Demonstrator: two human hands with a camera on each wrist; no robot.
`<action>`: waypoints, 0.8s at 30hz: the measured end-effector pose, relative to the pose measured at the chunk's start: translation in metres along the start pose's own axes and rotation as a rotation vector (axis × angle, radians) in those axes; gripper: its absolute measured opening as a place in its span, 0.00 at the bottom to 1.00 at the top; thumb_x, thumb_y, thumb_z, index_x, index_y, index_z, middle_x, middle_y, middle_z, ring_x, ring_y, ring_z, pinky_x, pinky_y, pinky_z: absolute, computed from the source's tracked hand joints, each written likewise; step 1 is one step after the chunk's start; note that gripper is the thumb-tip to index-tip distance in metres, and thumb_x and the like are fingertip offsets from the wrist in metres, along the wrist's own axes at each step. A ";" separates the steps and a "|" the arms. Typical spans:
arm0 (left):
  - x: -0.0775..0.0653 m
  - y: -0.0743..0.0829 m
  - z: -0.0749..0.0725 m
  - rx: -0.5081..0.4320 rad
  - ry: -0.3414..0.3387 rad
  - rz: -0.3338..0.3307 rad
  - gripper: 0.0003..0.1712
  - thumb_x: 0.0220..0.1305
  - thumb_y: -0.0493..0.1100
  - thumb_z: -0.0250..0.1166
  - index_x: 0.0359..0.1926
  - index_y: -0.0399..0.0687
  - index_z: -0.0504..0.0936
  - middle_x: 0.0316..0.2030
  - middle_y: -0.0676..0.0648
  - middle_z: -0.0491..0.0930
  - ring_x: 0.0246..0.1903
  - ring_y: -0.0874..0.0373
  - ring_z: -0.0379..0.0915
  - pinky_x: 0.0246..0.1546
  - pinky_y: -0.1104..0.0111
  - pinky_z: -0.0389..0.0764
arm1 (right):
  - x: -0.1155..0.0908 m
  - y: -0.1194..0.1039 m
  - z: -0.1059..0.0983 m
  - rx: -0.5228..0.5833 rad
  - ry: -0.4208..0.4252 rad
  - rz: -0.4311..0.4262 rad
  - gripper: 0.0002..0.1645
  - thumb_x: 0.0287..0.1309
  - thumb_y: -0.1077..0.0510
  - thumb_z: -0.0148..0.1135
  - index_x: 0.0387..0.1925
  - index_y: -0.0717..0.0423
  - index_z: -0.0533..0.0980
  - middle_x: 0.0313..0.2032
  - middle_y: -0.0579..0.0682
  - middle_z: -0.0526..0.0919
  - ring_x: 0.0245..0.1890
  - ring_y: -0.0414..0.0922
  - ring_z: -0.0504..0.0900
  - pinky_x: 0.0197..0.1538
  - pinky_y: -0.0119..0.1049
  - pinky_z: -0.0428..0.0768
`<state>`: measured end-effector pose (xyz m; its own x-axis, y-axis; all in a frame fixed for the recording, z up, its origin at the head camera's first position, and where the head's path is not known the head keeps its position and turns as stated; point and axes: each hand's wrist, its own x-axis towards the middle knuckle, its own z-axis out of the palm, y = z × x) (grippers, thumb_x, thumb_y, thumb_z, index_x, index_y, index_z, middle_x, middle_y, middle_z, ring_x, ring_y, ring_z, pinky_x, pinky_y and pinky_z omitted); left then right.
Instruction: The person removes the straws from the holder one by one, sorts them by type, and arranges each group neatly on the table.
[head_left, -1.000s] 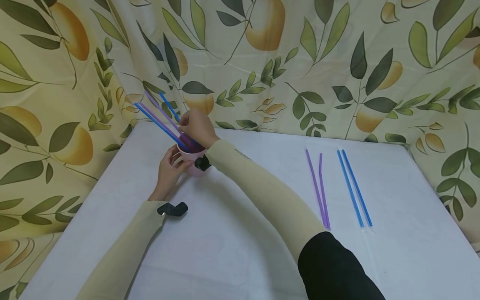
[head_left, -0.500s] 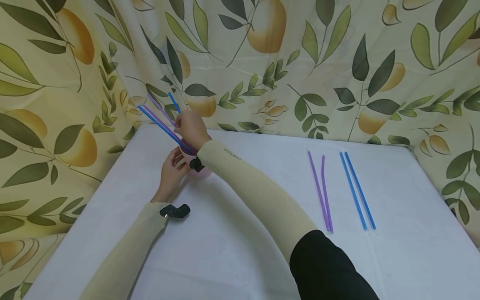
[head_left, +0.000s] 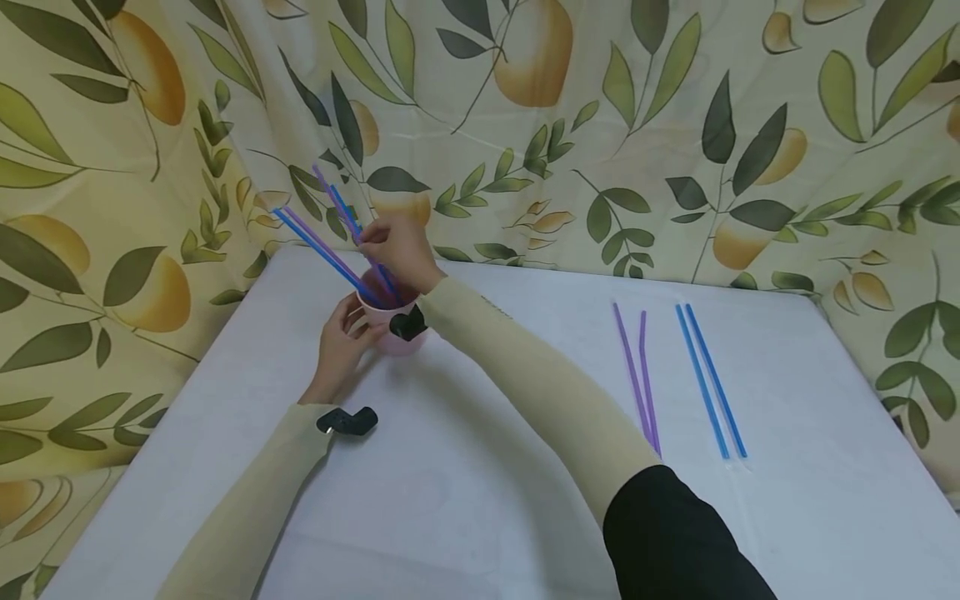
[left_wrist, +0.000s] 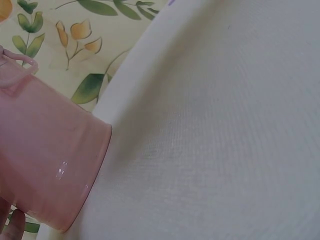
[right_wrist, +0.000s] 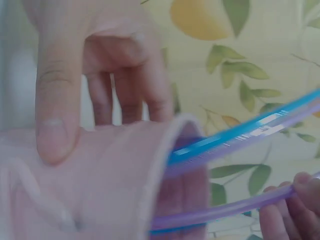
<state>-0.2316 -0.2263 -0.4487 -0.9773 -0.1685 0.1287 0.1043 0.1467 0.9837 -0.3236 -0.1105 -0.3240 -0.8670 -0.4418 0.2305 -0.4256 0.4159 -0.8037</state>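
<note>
In the head view a pink cup [head_left: 402, 343] stands on the table's far left part. My left hand [head_left: 339, 350] grips its near left side; the right wrist view shows that thumb [right_wrist: 54, 135] on the cup wall. My right hand [head_left: 405, 252] is above the rim and pinches a purple straw [right_wrist: 235, 206] whose lower end is inside the cup. A blue straw [head_left: 343, 206] runs close beside it; whether the fingers also hold this one I cannot tell. Another blue straw [head_left: 311, 242] and purple straw [head_left: 300, 223] lean left out of the cup.
To the right on the white table [head_left: 480, 508] lie two purple straws [head_left: 632, 362] and, further right, two blue straws [head_left: 701, 375]. A fruit-and-leaf patterned cloth [head_left: 525, 150] hangs behind and along the left. The cup's handle [left_wrist: 22, 65] shows in the left wrist view.
My right hand dipped left, then came back right. The purple straw it pinches has swung right, away from the left-leaning pair, to beside the blue straw. My left hand stays on the cup.
</note>
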 end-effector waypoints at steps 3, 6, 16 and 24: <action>-0.003 0.008 0.001 -0.002 -0.007 -0.024 0.42 0.58 0.41 0.67 0.70 0.43 0.56 0.67 0.41 0.61 0.67 0.49 0.59 0.68 0.58 0.67 | -0.004 -0.005 -0.012 0.048 0.043 0.007 0.08 0.52 0.61 0.68 0.36 0.61 0.83 0.35 0.54 0.87 0.35 0.44 0.86 0.38 0.24 0.83; -0.003 0.008 0.001 0.007 -0.008 -0.030 0.43 0.58 0.42 0.67 0.70 0.44 0.56 0.68 0.41 0.60 0.67 0.49 0.58 0.68 0.58 0.67 | -0.008 -0.010 -0.024 0.105 0.090 -0.013 0.09 0.52 0.61 0.68 0.35 0.62 0.83 0.35 0.56 0.87 0.35 0.46 0.87 0.38 0.26 0.85; 0.000 -0.004 0.002 -0.031 0.011 0.010 0.42 0.56 0.38 0.68 0.69 0.43 0.58 0.66 0.42 0.63 0.65 0.50 0.61 0.67 0.60 0.69 | -0.010 -0.020 -0.067 0.436 0.190 -0.018 0.13 0.53 0.64 0.65 0.40 0.67 0.80 0.39 0.62 0.85 0.36 0.46 0.86 0.43 0.31 0.86; 0.000 -0.005 0.002 -0.048 0.006 0.007 0.41 0.57 0.39 0.68 0.69 0.44 0.58 0.66 0.43 0.64 0.64 0.51 0.62 0.67 0.61 0.69 | -0.022 -0.034 -0.113 0.534 0.257 -0.084 0.14 0.52 0.64 0.66 0.41 0.68 0.80 0.35 0.57 0.85 0.34 0.45 0.85 0.45 0.34 0.86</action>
<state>-0.2328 -0.2252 -0.4534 -0.9754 -0.1737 0.1359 0.1196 0.1010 0.9877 -0.3198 -0.0249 -0.2396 -0.8992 -0.2215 0.3774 -0.3644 -0.0987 -0.9260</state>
